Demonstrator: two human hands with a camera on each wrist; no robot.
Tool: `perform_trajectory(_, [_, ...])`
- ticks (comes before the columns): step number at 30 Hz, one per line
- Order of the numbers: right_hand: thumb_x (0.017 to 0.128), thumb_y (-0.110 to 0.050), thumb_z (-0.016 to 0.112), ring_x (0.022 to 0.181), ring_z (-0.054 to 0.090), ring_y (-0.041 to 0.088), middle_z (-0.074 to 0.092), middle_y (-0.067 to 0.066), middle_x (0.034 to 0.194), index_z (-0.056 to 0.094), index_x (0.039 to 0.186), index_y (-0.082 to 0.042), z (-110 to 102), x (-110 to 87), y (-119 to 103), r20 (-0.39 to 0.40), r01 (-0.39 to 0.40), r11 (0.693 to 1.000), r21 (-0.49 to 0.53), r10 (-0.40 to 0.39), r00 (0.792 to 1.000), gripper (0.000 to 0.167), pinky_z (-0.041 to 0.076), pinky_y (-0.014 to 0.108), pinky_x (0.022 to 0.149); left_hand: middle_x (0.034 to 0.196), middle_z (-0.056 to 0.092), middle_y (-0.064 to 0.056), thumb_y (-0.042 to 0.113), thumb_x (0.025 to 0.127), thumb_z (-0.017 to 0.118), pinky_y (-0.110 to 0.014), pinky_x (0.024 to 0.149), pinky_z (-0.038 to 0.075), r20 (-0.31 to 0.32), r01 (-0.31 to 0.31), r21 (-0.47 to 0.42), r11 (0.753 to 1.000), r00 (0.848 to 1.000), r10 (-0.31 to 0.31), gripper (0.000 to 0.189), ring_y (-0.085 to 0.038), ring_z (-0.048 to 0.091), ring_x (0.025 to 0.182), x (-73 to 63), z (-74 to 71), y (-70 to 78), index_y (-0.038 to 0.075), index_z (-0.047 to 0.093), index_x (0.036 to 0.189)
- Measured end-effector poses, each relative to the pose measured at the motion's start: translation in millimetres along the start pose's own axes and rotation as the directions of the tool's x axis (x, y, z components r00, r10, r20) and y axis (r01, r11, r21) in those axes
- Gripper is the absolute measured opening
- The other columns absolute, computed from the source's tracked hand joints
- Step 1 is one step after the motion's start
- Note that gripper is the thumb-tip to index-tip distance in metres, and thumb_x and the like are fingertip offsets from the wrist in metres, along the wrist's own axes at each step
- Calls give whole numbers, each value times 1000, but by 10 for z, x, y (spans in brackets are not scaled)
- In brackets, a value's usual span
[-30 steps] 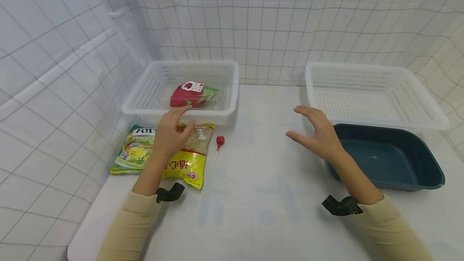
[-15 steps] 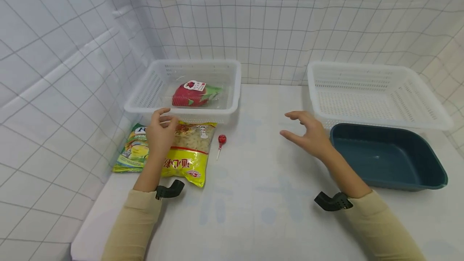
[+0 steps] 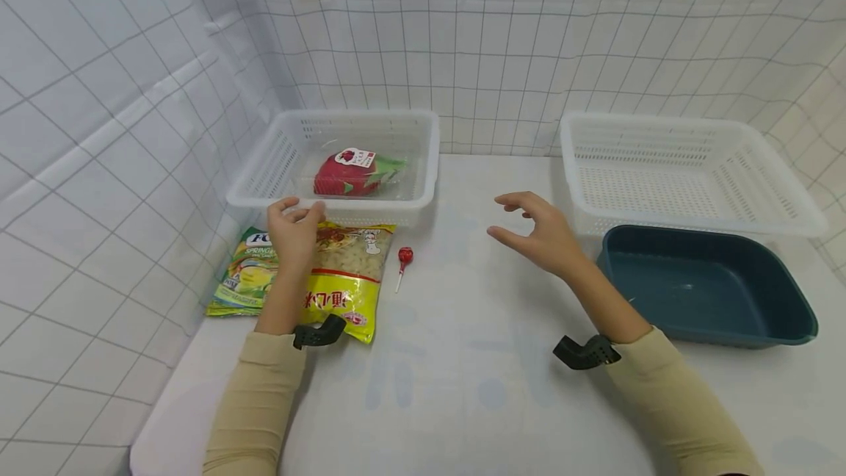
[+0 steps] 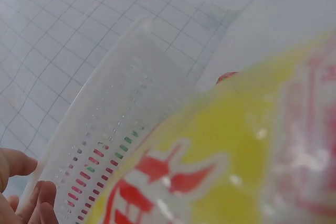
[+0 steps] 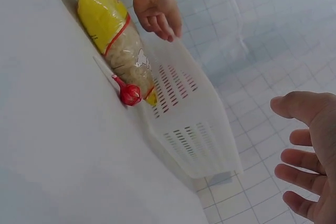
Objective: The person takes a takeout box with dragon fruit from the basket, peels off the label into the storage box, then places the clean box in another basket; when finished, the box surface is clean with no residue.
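Observation:
My left hand [image 3: 295,241] is at the front rim of the left white plastic basket [image 3: 423,200], its thumb and curled fingers pinching the rim in the left wrist view. Inside that basket lies a red dragon fruit [image 3: 337,176] with green tips, in clear packaging with a label. Beneath my left forearm lie a yellow bag of macaroni [image 3: 353,278] and a green candy bag [image 3: 244,281], both partly hidden. A red lollipop [image 3: 405,255] is just right of the macaroni. My right hand [image 3: 543,237] hovers over the table, fingers spread and curved, holding nothing.
A second white basket [image 3: 694,222] stands at the back right. In front of it sits a dark teal tub [image 3: 700,292]. White gridded cloth [image 3: 502,50] hangs behind and along the left side of the white table [image 3: 449,402].
My left hand has drawn its fingers in at the basket's front rim. My right hand has shifted left, away from the teal tub. The bags and lollipop stay in place.

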State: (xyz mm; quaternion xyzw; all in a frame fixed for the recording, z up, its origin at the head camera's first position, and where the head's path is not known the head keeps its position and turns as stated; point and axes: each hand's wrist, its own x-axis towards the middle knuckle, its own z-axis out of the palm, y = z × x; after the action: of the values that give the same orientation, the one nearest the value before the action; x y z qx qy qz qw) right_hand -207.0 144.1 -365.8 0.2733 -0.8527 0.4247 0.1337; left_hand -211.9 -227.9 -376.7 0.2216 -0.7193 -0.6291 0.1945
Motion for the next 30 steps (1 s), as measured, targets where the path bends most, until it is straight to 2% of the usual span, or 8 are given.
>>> perform_trajectory(4, [84,-20,78,109,57,24,62,8,120,61,125,-6,34,123,-68,16,6,1000,18,-6,1000,46,45,46,92,83,60,4,20,89,73,-24,74,47,-15,28,-89,996,999,-30,47,-13,61,78,11,16,5,13,40,122])
perform_trajectory(11, [87,-21,75,109,57,22,62,8,121,60,124,-4,150,433,-206,56,-21,996,87,16,998,44,46,40,90,79,53,1,14,89,72,-24,73,46,7,49,-194,980,999,-48,45,-16,57,74,37,13,-7,16,33,112])
perform_trajectory(17, [91,-23,70,110,57,23,62,10,122,60,124,-2,292,790,-297,112,-111,989,101,99,989,41,46,37,93,77,48,0,7,90,69,-20,65,48,35,37,-338,940,999,-27,45,-13,50,61,57,37,-61,18,30,108])
perform_trajectory(20, [91,-25,69,112,56,24,61,11,123,59,125,-2,321,1007,-327,141,-181,978,104,166,976,41,47,37,93,76,47,0,5,89,69,-19,62,48,36,21,-383,923,999,-7,45,-12,48,59,52,41,-74,17,30,108])
perform_trajectory(25, [93,-26,67,114,54,23,59,11,123,58,126,-3,343,1303,-343,173,-290,950,115,268,948,41,48,38,92,76,49,0,5,89,70,-20,63,49,29,11,-378,926,1000,1,46,-12,49,60,28,56,-69,19,31,108])
perform_trajectory(27, [93,-25,66,115,53,23,59,11,125,57,128,-3,365,1390,-354,198,-342,929,140,312,929,42,46,38,94,78,51,0,6,89,70,-20,64,50,25,11,-373,928,1000,-2,46,-12,50,61,20,54,-70,19,31,109])
perform_trajectory(30, [94,-24,64,117,53,25,56,13,129,54,132,-1,409,1508,-394,259,-438,875,205,383,887,45,45,37,97,82,52,0,7,89,71,-21,68,50,22,17,-385,923,1000,-9,47,-13,51,64,5,49,-76,20,31,111])
